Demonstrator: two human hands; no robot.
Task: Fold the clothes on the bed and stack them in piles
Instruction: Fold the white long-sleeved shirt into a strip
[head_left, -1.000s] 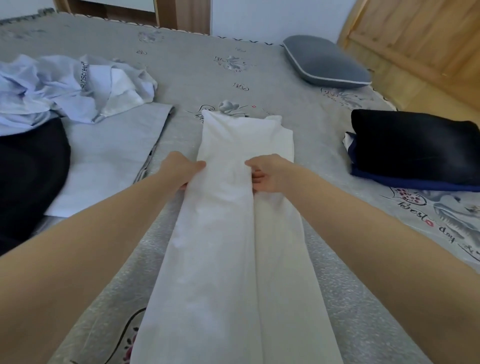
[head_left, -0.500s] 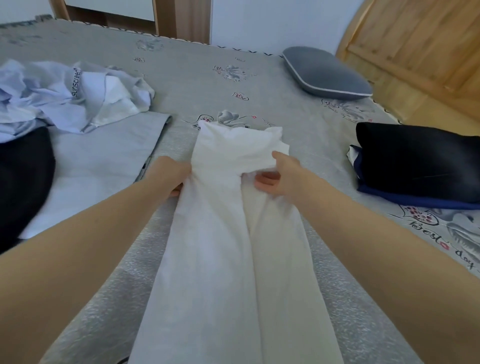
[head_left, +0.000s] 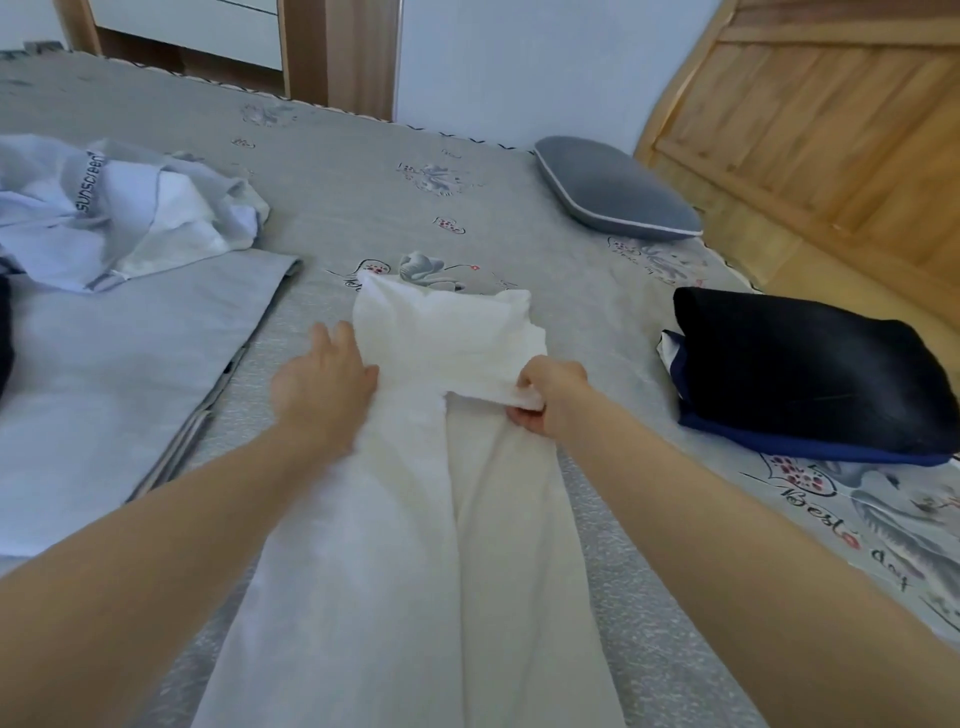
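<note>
A long white garment (head_left: 415, 545) lies in a narrow strip down the middle of the frame on the grey patterned bed (head_left: 363, 208), running from the bottom edge up to just above centre. Its far end is turned back toward the person, forming a raised, puffed fold in the centre of the picture.

The right hand (head_left: 550, 402), a little right of centre, pinches the near edge of that turned-back flap between thumb and curled fingers (the fingertips are partly hidden under the cloth). The left hand (head_left: 324, 387), just left of centre, lies against the left side of the fold with its fingers fairly straight and slightly spread; the tips of some fingers disappear under the fabric, so whether it grips the cloth cannot be told. Both bare forearms reach in from the lower corners.

At the right edge, mid-height, sits a folded pile (head_left: 810, 369) of dark clothes, black on top with a navy piece beneath. In the upper left lies a crumpled pale blue and white garment (head_left: 119, 213) printed with the word "SUNSCREEN", resting on a flat light grey cloth (head_left: 114, 384) that fills the left middle. A grey pillow (head_left: 613, 192) lies in the upper right, beside a wooden headboard (head_left: 831, 145).
</note>
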